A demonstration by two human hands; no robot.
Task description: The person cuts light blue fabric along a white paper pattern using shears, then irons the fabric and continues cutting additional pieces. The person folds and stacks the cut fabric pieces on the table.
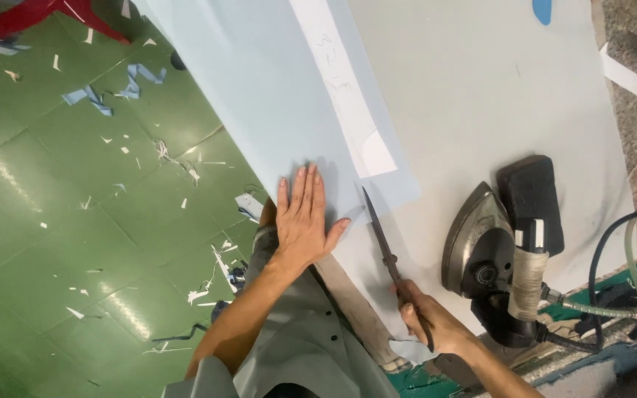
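Scissors (pixel 386 247) sit in our right hand (pixel 433 320), whose fingers are curled tight around the dark handles near the lower edge of the view, the closed blades running away from us with the tip just reaching the near edge of the pale blue fabric (pixel 274 96). We take that fabric as our landmark. Our left hand (pixel 302 221) lies flat and open on its near corner, fingers spread and pressing down, holding nothing, just left of the scissor blades. Below the fabric's near edge, between our two forearms, we see the grey shirt (pixel 296 346) we wear and the worn edge of the table.

Right of the fabric's near corner, on the grey table cover (pixel 481 88), stands a heavy steam iron (pixel 481 243) tipped on its side, its handle wrapped in pale cloth, with a dark rectangular pad (pixel 531 195) touching its far side. A black cable (pixel 599 258) and a greenish hose (pixel 632 287) loop away from the iron to the right.

On the fabric itself, farther from us, lies a long white paper strip (pixel 344 88), slanting away, its near end rounded.

Left of the fabric, well below it, we see the green floor (pixel 53 221) scattered with white and blue scraps (pixel 112 88). At the far left corner stands a red plastic seat (pixel 31 16).
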